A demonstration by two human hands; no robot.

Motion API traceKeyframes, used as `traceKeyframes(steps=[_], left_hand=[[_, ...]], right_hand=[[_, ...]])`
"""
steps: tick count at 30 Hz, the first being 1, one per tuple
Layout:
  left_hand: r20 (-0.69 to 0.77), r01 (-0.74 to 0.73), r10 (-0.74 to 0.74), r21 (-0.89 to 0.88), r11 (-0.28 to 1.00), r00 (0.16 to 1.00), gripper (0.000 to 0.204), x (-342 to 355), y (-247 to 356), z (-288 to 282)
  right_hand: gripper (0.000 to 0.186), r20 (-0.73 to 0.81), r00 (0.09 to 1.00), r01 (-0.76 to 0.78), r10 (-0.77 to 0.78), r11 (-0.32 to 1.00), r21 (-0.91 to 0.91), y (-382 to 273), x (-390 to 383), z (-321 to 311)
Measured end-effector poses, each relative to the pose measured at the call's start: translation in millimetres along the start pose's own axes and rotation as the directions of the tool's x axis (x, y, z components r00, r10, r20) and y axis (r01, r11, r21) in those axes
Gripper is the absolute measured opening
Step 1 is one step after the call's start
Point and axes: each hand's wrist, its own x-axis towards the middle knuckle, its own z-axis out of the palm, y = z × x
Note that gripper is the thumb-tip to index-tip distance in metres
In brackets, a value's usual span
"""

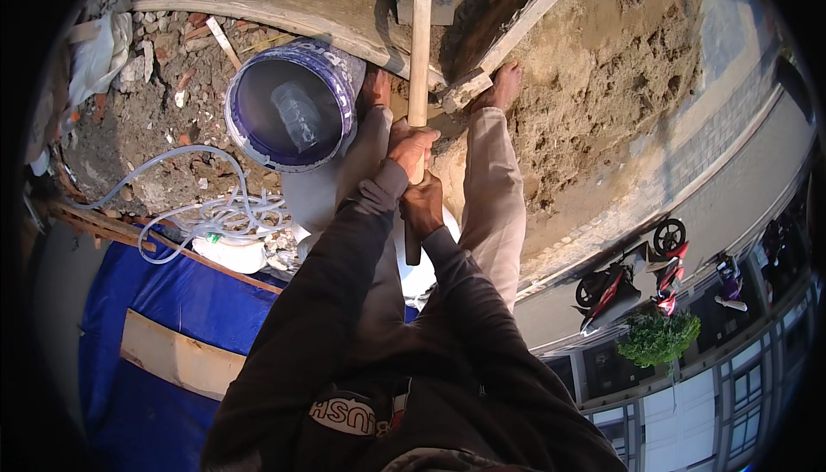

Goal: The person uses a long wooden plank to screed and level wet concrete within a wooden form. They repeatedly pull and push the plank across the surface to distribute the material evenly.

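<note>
My left hand [408, 147] is closed around the pale wooden handle [420, 67] of a long tool. Just below it, my right hand [422, 203] grips the same handle, whose dark lower end sticks out beneath it. At the top, a dark flat metal blade [439, 3] lies on the sandy mortar behind the handle. My bare feet [503, 83] are on either side of the tool, beside two wooden boards [533, 16] that meet at a corner.
A purple-rimmed bucket [232, 119] holding something clear stands left of my legs, near rubble [155, 76] and coiled clear hose [211, 209]. A blue tarp [129, 403] with a plank [181, 351] lies lower left. Rough sand [611, 59] borders a pavement with parked motorbikes [619, 287] at right.
</note>
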Motion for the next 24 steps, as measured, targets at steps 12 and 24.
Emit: traceKeyframes(steps=[12,24], left_hand=[[0.143,-0.593,0.578,0.287,0.753,0.803,0.026,-50.9,64.9,58.6],[-0.020,-0.218,0.222,0.106,0.970,0.975,0.022,-20.6,-1.9,13.2]], right_hand=[[0.017,-0.046,0.829,0.555,-0.557,0.830,-0.055,-20.5,38.3,3.1],[0.010,0.022,0.998,0.066,-0.065,0.997,-0.035,-6.1,-9.0,-11.0]])
